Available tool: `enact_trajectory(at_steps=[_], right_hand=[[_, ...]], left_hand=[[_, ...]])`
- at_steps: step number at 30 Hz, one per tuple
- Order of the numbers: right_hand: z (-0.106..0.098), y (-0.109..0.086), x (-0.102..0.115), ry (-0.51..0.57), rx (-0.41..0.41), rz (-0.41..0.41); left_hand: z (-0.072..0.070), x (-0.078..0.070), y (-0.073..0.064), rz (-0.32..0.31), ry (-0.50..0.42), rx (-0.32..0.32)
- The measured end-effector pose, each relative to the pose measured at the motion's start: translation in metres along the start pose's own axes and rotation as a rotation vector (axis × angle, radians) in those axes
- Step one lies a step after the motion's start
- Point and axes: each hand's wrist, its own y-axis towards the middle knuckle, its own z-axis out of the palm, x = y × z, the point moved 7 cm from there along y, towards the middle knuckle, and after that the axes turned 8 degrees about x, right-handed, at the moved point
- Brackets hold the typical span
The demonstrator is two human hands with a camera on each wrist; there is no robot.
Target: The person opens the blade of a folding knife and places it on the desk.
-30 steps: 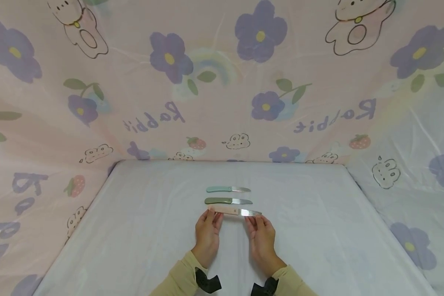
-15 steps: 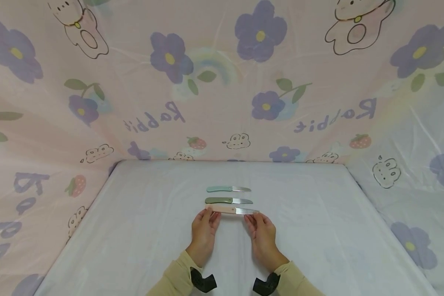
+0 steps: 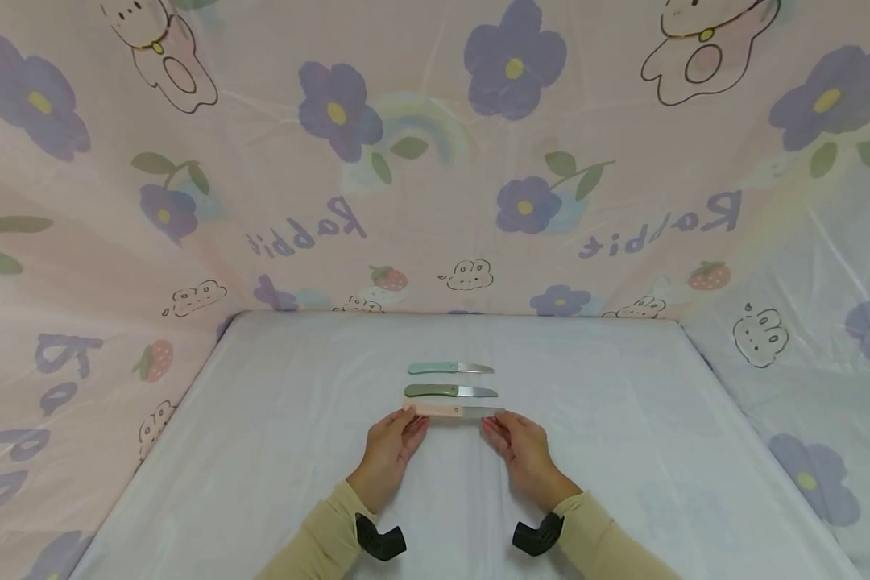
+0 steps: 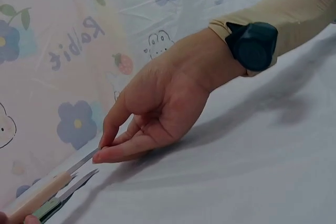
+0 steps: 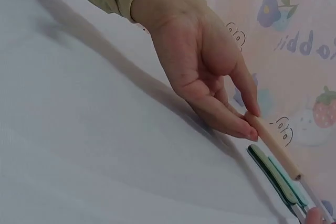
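Note:
A knife with a pale pink handle (image 3: 438, 410) is held level between both hands in the head view. My left hand (image 3: 386, 453) pinches the butt end of its handle, with the blade pointing right. My right hand (image 3: 528, 451) pinches the blade near its tip between thumb and fingers. The right wrist view shows the left hand (image 5: 194, 66) at the handle end; the left wrist view shows the right hand (image 4: 163, 103) on the blade tip. Just beyond lies a knife with an olive green handle (image 3: 431, 390), and behind that one with a mint handle (image 3: 432, 367).
The knives are over a table with a white cover (image 3: 297, 387). Behind it hangs a pink curtain (image 3: 435, 225) with flowers and rabbits, which also runs down the left and right sides. Black wrist cameras (image 3: 380, 538) sit over beige sleeves (image 3: 308, 536).
Both forearms and wrists have swung outward, away from each other. The pink-handled knife has shifted slightly left and levelled out, its blade showing narrower. The other two knives lie as before.

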Motion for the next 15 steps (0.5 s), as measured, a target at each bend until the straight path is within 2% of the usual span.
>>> enact_trajectory(at_steps=[9, 15], right_hand=[[-0.005, 0.006, -0.002, -0.04, 0.003, 0.076], [-0.006, 0.011, -0.003, -0.064, -0.031, 0.083]], left_hand=[[-0.012, -0.005, 0.006, -0.094, 0.086, 0.058], [-0.016, -0.008, 0.009, -0.144, 0.121, 0.077]])
